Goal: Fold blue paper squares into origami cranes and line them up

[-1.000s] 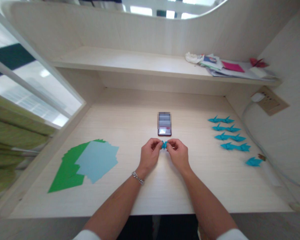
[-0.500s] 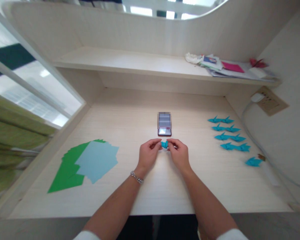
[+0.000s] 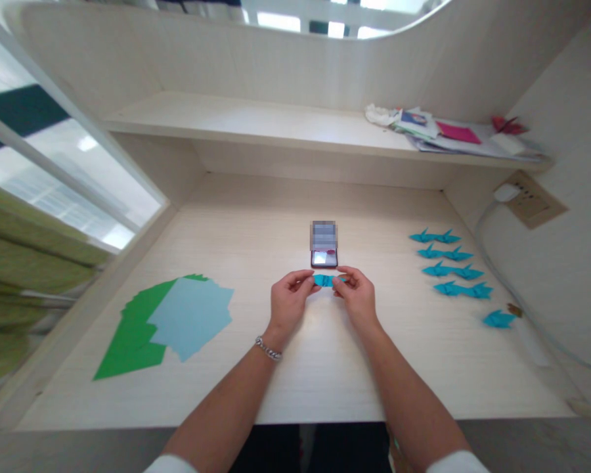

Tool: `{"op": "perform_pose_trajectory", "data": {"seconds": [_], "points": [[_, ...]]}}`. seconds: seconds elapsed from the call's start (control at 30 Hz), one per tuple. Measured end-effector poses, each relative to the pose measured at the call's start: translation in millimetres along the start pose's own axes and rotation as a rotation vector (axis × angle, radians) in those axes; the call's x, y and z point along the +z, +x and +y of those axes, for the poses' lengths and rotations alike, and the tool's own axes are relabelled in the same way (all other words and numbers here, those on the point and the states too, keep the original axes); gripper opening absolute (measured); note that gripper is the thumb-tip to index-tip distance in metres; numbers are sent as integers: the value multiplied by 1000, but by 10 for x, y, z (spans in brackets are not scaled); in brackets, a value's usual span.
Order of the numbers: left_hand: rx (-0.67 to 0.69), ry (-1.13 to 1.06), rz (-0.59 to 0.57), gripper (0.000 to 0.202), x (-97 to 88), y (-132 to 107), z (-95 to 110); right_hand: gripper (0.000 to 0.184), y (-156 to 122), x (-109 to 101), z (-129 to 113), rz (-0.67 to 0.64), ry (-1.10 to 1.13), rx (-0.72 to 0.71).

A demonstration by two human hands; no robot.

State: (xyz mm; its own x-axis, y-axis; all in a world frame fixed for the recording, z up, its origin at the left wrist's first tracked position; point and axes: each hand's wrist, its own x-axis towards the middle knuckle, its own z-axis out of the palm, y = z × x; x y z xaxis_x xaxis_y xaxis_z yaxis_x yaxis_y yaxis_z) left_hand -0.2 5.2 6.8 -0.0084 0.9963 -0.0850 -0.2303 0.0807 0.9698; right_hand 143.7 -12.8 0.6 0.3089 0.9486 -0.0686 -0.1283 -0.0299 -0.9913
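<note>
A small piece of folded blue paper [image 3: 324, 280] is held up between my two hands, just in front of a phone [image 3: 324, 256] lying on the desk. My left hand [image 3: 291, 297] pinches its left end between thumb and fingers. At the other end, my right hand [image 3: 356, 295] grips it the same way. Fingertips cover both ends of the paper, while its creased middle shows. On the right of the desk, several folded blue paper cranes [image 3: 454, 270] stand in rows of two, with a single blue crane [image 3: 499, 319] nearer the front.
Fanned light blue sheets [image 3: 197, 318] overlap green sheets [image 3: 142, 335] at the left. A shelf [image 3: 276, 125] spans the back, with papers [image 3: 453, 131] at its right. A white cable [image 3: 492, 263] runs along the right wall from a socket [image 3: 536, 198].
My hands have moved slightly apart. The folded blue paper between them now looks wider and flatter, with more of it showing.
</note>
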Motion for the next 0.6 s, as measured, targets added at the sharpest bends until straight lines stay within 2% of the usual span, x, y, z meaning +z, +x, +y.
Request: {"op": "perform_pose_trajectory", "data": {"seconds": [0.13, 0.23, 0.33, 0.43, 0.6], "points": [[23, 20, -41, 28, -28, 14, -8, 35, 48, -48, 27, -119, -103, 48], [67, 116, -124, 23, -53, 5, -11, 28, 60, -85, 42, -207, -231, 62], [85, 257, -158, 20, -74, 1, -17, 24, 48, -106, 30, -274, -353, 20], [74, 334, -164, 22, -81, 16, -31, 24, 32, -107, 3, -281, -389, -20], [-37, 226, -222, 33, -87, 37, -56, 23, 25, -92, -14, -278, -344, -15]]}}
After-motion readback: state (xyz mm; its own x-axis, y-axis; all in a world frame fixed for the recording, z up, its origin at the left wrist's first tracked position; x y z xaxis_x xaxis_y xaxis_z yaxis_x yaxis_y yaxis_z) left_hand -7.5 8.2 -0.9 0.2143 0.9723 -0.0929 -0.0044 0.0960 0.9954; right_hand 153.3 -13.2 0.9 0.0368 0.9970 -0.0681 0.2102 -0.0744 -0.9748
